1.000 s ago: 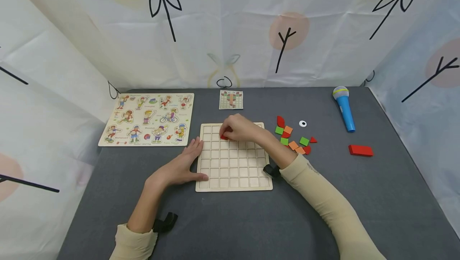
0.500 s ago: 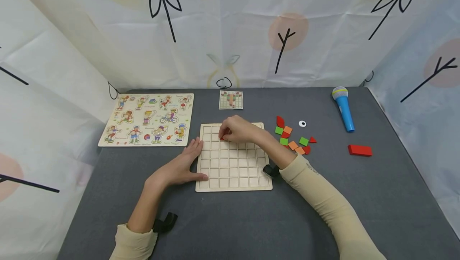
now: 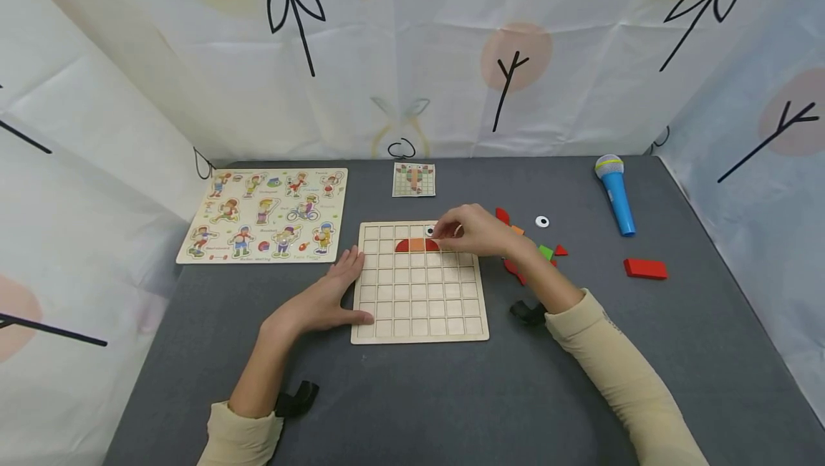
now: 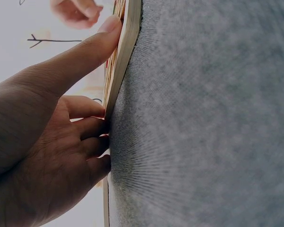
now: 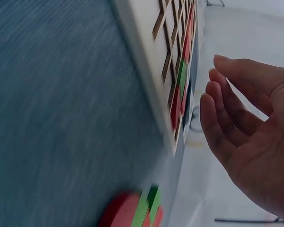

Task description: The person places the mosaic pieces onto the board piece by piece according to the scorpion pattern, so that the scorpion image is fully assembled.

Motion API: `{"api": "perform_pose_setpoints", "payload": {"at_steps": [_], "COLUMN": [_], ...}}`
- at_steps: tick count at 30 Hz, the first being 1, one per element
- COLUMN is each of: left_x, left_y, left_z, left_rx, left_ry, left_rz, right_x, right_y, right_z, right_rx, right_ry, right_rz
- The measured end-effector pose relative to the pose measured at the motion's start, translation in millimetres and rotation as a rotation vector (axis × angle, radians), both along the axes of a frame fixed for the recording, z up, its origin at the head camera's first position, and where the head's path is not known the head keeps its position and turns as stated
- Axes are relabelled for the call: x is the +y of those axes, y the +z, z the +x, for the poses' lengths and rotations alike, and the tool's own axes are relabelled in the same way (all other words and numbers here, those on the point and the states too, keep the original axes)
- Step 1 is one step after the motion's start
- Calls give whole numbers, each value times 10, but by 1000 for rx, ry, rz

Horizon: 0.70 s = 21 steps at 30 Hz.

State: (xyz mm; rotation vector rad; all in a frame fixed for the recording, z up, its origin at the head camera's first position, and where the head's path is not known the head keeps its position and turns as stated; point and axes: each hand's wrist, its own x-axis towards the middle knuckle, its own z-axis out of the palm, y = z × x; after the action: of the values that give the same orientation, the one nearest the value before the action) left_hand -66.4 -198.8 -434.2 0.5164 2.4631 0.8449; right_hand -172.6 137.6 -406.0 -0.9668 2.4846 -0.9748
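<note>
In the head view, a pale wooden grid board (image 3: 419, 294) lies mid-table. My left hand (image 3: 322, 298) rests at its left side, fingers straight along the edge and thumb on the near-left corner; the left wrist view shows the fingertips against the board's edge (image 4: 118, 71). My right hand (image 3: 480, 231) hovers over the board's far right, and the right wrist view shows nothing between thumb and fingers. An orange square (image 3: 417, 245) sits in the grid between a red rounded piece (image 3: 402, 245) and another red piece (image 3: 432, 245). Behind them is a white disc (image 3: 430, 230) with a black dot.
Loose red, orange and green pieces (image 3: 546, 252) lie right of the board, partly behind my right arm. A second white disc (image 3: 542, 222), a blue toy microphone (image 3: 619, 197) and a red block (image 3: 647, 269) are further right. A pattern card (image 3: 414, 180) and picture puzzle (image 3: 271, 215) lie behind.
My right hand has let go of the red piece on the board and moved right, uncovering the row of red and orange pieces. My left hand has stayed put.
</note>
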Motion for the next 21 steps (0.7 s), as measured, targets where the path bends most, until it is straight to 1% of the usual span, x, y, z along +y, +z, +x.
{"api": "perform_pose_setpoints", "payload": {"at_steps": [2, 6, 9, 11, 13, 15, 16, 18, 21], "left_x": [-2, -21, -70, -72, -65, -34, -13, -1, 9], "left_y": [0, -25, -142, -145, -134, -65, -13, 6, 19], "left_z": [0, -6, -23, -22, -19, -11, -2, 1, 1], "left_rx": [-5, -6, 27, 32, 24, 1, -12, -14, -8], "left_ry": [1, 0, -6, -9, -3, 3, 5, 7, 5], "left_rz": [7, 45, 64, 69, 65, 53, 48, 28, 4], "right_x": [135, 387, 553, 653, 738, 808, 836, 879, 908], "right_y": [2, 9, 7, -3, -17, -37, -47, -58, -55], "right_z": [10, 29, 35, 34, 30, 23, 18, 10, 6], "right_rx": [-8, 12, 37, 43, 47, 53, 61, 72, 66], "right_ry": [-38, -104, -149, -171, -181, -182, -180, -176, -180], "right_rz": [10, 54, 100, 133, 162, 184, 192, 198, 195]}}
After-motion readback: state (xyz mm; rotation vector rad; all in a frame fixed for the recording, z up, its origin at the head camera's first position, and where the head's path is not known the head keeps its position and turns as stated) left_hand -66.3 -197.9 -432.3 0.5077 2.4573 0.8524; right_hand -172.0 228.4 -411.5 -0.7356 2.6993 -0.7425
